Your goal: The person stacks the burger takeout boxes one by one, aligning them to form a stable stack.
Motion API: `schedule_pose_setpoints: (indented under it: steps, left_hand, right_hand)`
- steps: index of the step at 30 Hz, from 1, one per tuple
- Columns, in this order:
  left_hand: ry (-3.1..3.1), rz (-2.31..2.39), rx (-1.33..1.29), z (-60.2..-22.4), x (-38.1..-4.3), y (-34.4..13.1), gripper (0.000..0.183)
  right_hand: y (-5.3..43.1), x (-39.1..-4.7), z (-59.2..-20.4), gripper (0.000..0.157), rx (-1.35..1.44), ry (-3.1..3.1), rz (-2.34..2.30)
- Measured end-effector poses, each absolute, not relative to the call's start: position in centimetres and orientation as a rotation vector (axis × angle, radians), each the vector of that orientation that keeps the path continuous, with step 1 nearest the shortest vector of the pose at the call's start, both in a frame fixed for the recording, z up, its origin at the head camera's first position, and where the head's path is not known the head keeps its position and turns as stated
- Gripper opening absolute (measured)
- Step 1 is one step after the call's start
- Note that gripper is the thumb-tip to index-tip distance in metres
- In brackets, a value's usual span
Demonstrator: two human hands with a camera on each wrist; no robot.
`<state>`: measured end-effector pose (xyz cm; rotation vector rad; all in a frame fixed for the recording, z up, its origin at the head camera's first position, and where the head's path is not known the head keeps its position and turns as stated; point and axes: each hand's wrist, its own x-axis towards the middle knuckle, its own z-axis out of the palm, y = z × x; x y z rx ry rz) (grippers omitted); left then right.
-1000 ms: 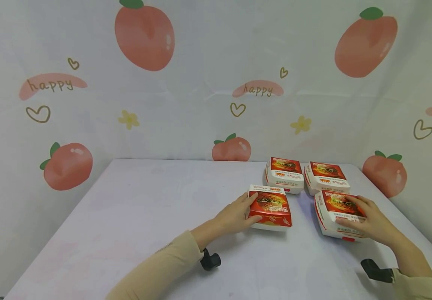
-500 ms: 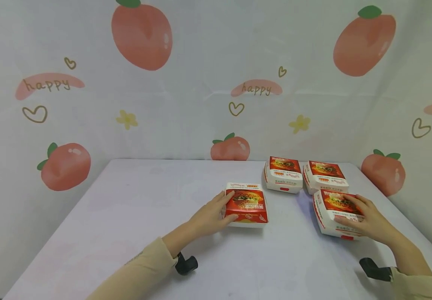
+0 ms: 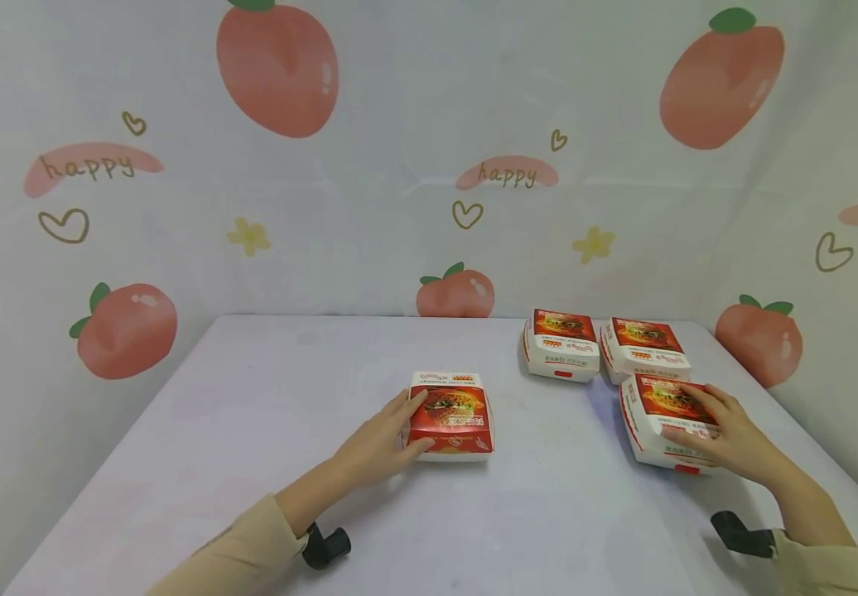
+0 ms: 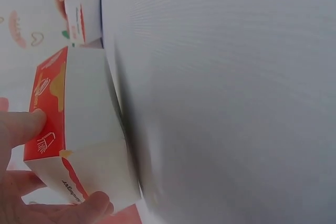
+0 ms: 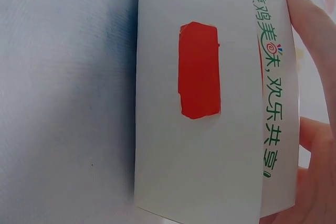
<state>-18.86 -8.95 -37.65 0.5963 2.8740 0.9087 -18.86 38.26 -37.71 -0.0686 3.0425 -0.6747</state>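
Observation:
My left hand (image 3: pixel 380 443) holds a red-and-white burger box (image 3: pixel 450 418) by its left side, near the middle of the table. In the left wrist view the thumb lies on the red panel of this box (image 4: pixel 89 108) and fingertips press its white side; its base is close over the table. At the right, my right hand (image 3: pixel 735 439) grips a similar burger box (image 3: pixel 660 430), fingers over the lid and thumb at the front. A red patch marks the white wall of that box (image 5: pixel 199 145) in the right wrist view.
Behind the right-hand box stand two more burger boxes, one at the back (image 3: pixel 563 352) and one farther right (image 3: pixel 645 348). The white table (image 3: pixel 518 530) meets a fruit-printed cloth backdrop (image 3: pixel 369 207) at its far edge.
My left hand has carried its burger box leftward, away from the other boxes, and a little nearer to me. The right hand and its box have stayed in place; the head view has shifted slightly.

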Motion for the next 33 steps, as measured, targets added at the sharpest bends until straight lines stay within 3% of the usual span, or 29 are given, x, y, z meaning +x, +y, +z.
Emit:
schedule_pose_setpoints:
  steps: [16, 33]
  left_hand:
    - [2.909, 0.964, 0.550, -38.0, -17.7, -10.5, 0.070]
    - [2.869, 1.063, 0.461, -38.0, -17.8, -10.5, 0.089]
  right_hand:
    - [38.1, -18.7, -37.6, 0.092, -0.055, 3.030, -0.669]
    - [38.1, -18.6, -37.5, 0.095, -0.077, 3.021, -0.661]
